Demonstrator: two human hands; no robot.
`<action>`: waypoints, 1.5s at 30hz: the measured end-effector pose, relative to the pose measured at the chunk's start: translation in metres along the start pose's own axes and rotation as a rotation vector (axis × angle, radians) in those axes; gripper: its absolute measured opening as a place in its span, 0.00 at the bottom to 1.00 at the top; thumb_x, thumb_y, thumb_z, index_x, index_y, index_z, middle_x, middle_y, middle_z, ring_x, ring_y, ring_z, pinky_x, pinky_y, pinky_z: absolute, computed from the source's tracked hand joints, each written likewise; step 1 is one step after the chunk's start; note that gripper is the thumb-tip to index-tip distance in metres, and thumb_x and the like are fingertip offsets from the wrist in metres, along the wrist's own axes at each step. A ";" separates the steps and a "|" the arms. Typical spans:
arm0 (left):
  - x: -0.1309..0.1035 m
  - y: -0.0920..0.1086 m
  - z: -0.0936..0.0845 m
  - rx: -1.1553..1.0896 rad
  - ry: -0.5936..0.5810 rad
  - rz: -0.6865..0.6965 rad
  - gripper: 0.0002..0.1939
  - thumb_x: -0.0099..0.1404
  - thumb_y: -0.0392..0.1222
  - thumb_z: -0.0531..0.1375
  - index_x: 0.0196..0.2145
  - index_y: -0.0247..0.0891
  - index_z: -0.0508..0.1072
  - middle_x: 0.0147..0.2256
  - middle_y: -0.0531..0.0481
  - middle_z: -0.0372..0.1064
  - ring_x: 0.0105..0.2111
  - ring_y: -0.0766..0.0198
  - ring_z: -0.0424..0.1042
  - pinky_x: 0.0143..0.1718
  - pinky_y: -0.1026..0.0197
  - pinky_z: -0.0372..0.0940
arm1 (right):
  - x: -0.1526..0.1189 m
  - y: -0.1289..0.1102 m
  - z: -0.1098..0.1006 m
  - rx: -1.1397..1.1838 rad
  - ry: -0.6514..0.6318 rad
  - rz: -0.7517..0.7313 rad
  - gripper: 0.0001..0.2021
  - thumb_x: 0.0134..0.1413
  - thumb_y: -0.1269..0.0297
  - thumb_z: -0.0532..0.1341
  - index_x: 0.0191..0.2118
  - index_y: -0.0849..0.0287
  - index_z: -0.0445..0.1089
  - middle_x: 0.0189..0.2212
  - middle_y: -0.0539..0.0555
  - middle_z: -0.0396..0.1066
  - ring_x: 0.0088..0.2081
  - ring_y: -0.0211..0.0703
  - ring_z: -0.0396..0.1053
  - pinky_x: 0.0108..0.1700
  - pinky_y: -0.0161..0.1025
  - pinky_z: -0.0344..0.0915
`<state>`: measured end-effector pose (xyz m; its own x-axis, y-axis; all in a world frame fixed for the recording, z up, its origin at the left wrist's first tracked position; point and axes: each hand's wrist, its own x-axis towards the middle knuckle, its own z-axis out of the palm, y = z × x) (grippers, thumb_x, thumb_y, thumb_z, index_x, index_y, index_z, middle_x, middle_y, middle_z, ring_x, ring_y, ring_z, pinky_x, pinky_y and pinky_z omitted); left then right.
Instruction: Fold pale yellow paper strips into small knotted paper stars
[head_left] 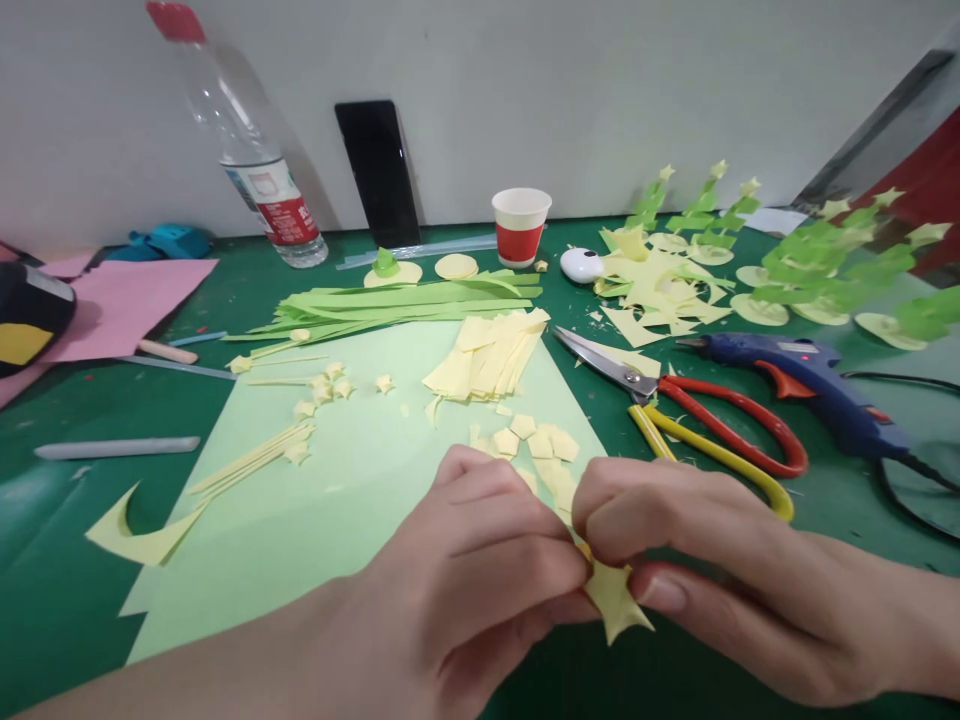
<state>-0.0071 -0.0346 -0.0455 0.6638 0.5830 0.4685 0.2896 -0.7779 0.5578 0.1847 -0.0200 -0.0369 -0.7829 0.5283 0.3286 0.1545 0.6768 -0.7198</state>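
Between my two hands, low in the view, is a pale yellow folded paper star (616, 600). My left hand (495, 570) pinches its left side, and the fingers of my right hand (690, 560) close on its right side. Part of the star is hidden behind the fingers. Just beyond my hands, several small yellow folded paper pentagons (525, 432) lie on a light green paper sheet (337, 490). Behind those rests a stack of yellow paper strips (487, 355). Small finished stars (334, 385) on thin stems sit left of the stack.
Red-and-yellow-handled scissors (637, 380) and a blue glue gun (810, 380) lie at right, before yellow scraps (660, 285) and green paper plants (817, 260). At the back stand a bottle (270, 190), a phone (379, 170) and a paper cup (520, 235). Green strips (405, 300) lie mid-table.
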 end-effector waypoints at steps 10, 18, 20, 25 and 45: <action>-0.002 0.003 0.015 -0.188 0.142 -0.326 0.11 0.66 0.34 0.51 0.26 0.40 0.64 0.23 0.58 0.65 0.24 0.71 0.62 0.30 0.66 0.58 | -0.007 0.009 0.009 -0.147 0.281 0.019 0.08 0.56 0.79 0.48 0.30 0.59 0.56 0.22 0.46 0.54 0.23 0.32 0.52 0.23 0.29 0.52; 0.002 0.008 0.009 0.031 0.067 -0.264 0.12 0.66 0.34 0.52 0.23 0.37 0.63 0.20 0.58 0.61 0.22 0.71 0.59 0.25 0.67 0.56 | -0.011 0.003 0.017 -0.487 0.283 -0.092 0.07 0.56 0.77 0.47 0.31 0.59 0.56 0.20 0.49 0.57 0.22 0.37 0.55 0.22 0.34 0.55; 0.003 0.010 0.008 0.053 0.063 -0.252 0.12 0.66 0.33 0.51 0.23 0.37 0.62 0.20 0.57 0.60 0.22 0.70 0.58 0.25 0.67 0.56 | -0.011 0.002 0.017 -0.514 0.279 -0.142 0.08 0.56 0.78 0.46 0.31 0.59 0.57 0.19 0.49 0.58 0.21 0.37 0.54 0.22 0.34 0.54; -0.003 0.012 0.014 0.016 0.128 -0.221 0.14 0.65 0.31 0.51 0.21 0.37 0.59 0.20 0.57 0.55 0.21 0.70 0.54 0.24 0.67 0.55 | -0.011 0.001 0.019 -0.555 0.289 -0.231 0.11 0.55 0.80 0.47 0.27 0.60 0.59 0.17 0.51 0.59 0.21 0.38 0.54 0.20 0.35 0.52; -0.002 0.013 0.022 -0.101 0.127 -0.304 0.13 0.69 0.40 0.48 0.27 0.40 0.64 0.23 0.59 0.65 0.22 0.72 0.63 0.26 0.69 0.62 | -0.004 -0.006 0.018 0.210 0.278 0.255 0.16 0.64 0.59 0.45 0.24 0.56 0.53 0.19 0.48 0.58 0.22 0.35 0.57 0.25 0.30 0.61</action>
<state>0.0103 -0.0514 -0.0546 0.4643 0.8142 0.3487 0.3869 -0.5406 0.7470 0.1754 -0.0354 -0.0449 -0.5387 0.8026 0.2562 0.1730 0.4030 -0.8987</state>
